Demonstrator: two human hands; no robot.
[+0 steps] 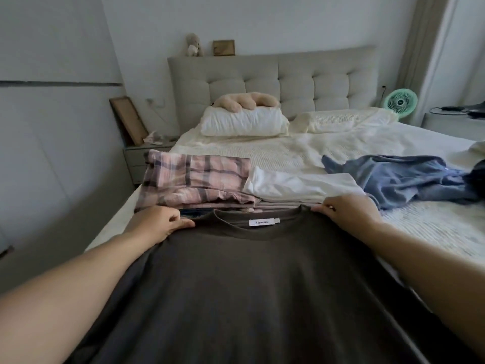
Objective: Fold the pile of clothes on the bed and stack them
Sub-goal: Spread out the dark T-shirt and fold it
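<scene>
A dark brown T-shirt [262,285] with a white neck label is spread in front of me, its collar toward the headboard. My left hand [157,223] grips its left shoulder and my right hand [349,210] grips its right shoulder. Just beyond the collar lie a folded pink plaid garment [194,177] and a folded white garment [296,185], side by side on other folded layers. A crumpled blue garment [404,179] lies unfolded on the bed [433,227] to the right, with a darker piece of cloth [479,177] at the frame edge.
Two white pillows [244,122] and a beige plush toy [246,101] sit by the tufted grey headboard [275,74]. A nightstand [141,158] with a leaning frame stands left of the bed. A green fan [401,102] stands at the far right.
</scene>
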